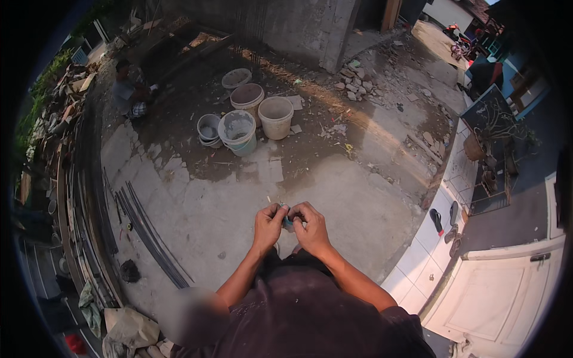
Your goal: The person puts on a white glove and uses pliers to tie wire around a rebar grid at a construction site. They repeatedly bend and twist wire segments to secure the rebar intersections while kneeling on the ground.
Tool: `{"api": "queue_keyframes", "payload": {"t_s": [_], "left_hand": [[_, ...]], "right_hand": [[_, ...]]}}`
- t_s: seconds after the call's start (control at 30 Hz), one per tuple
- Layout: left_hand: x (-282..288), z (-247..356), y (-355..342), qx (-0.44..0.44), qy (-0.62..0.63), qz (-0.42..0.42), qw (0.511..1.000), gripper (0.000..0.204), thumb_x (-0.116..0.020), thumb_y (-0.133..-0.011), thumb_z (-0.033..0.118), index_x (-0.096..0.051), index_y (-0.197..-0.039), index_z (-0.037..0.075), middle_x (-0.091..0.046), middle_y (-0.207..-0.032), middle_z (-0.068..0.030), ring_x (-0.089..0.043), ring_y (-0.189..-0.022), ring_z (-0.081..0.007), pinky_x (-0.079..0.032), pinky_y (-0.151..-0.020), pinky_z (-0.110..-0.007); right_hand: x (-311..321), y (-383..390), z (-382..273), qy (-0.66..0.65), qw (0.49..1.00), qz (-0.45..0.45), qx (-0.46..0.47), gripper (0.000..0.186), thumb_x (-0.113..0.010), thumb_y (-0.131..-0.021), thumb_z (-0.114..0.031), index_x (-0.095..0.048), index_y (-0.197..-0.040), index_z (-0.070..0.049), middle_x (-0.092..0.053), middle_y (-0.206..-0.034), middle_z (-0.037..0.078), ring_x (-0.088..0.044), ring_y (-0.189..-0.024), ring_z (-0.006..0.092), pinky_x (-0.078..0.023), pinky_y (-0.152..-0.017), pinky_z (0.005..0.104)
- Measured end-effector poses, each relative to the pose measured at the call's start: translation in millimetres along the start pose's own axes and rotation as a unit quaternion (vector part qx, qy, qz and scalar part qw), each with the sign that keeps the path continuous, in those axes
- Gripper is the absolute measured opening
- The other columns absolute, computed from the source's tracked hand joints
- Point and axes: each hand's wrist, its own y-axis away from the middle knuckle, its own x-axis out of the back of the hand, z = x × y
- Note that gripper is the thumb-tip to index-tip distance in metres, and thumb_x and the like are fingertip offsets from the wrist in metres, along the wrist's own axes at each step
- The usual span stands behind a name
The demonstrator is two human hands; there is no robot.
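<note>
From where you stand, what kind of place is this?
Probably a small outdoor building site or house yard under construction. On the rough concrete ground stand plastic buckets crusted with grey mortar, long steel rods lie to the left, and broken rubble is heaped by a bare block wall.

Small blue item (287, 222), pinched between left hand (268, 225) and right hand (310, 227): too small to tell the material.
Ground (334, 197): concrete, matt, rough, cracked, partly dusted with dirt.
Buckets (239, 132): plastic, white and grey, dull, smeared with dried cement.
Rods (149, 232): dark metal, thin, matt.
Wall (310, 27): bare cement render, coarse.
Rubble heap (353, 83): broken stone, rough.
Door (507, 298): pale painted panels, smooth.
Shirt (310, 316): dark cloth, matt.
</note>
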Motion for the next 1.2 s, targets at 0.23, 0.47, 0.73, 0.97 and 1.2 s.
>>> {"api": "queue_keyframes", "payload": {"t_s": [0.23,0.47,0.73,0.97,1.2], "left_hand": [[41,8,3,-0.061,-0.121,0.101,0.986,0.035,-0.072,-0.105,0.025,-0.071,-0.085,-0.004,-0.06,-0.065,-0.0115,-0.054,-0.06,-0.0173,-0.042,-0.058,-0.038],[131,5,-14,-0.165,-0.239,0.151,0.945,0.03,-0.072,-0.102,0.021,-0.069,-0.083,-0.002,-0.066,-0.073,-0.0224,-0.068,-0.066,-0.0426,-0.05,-0.061,-0.048],[250,-31,-49,-0.216,-0.283,0.201,0.913,0.024,-0.075,-0.101,0.021,-0.069,-0.086,0.003,-0.07,-0.077,-0.0153,-0.069,-0.068,-0.0382,-0.051,-0.061,-0.047],[348,-31,-95,-0.161,-0.31,0.213,0.912,0.031,-0.085,-0.094,0.029,-0.065,-0.091,0.005,-0.073,-0.082,-0.0116,-0.072,-0.072,-0.0359,-0.055,-0.063,-0.047],[466,-28,-227,-0.097,-0.395,0.232,0.884,0.037,-0.082,-0.093,0.039,-0.07,-0.092,0.004,-0.075,-0.085,-0.0132,-0.075,-0.076,-0.0384,-0.058,-0.067,-0.051]], "right_hand": [[-43,-43,20,0.251,0.934,-0.25,0.039,0.021,-0.056,-0.096,-0.002,-0.071,-0.106,0.008,-0.075,-0.108,0.031,-0.072,-0.102,0.0519,-0.058,-0.088,0.0594],[-131,-117,34,0.258,0.873,-0.399,0.111,0.023,-0.055,-0.098,-0.003,-0.072,-0.105,0.011,-0.078,-0.107,0.031,-0.075,-0.1,0.048,-0.059,-0.088,0.0567],[-276,-173,40,-0.252,0.91,-0.255,-0.209,0.022,-0.061,-0.109,-0.007,-0.076,-0.119,0.004,-0.079,-0.114,0.009,-0.074,-0.098,0.0135,-0.059,-0.085,0.03],[-363,-292,-1,-0.474,0.814,-0.212,-0.261,0.039,-0.057,-0.117,-0.027,-0.063,-0.142,0.002,-0.07,-0.138,0.012,-0.067,-0.124,0.0243,-0.055,-0.106,0.0429],[-460,-395,5,-0.478,0.781,-0.301,-0.268,0.044,-0.054,-0.119,-0.031,-0.06,-0.148,0.001,-0.067,-0.145,0.011,-0.064,-0.134,0.0269,-0.052,-0.114,0.0464]]}}
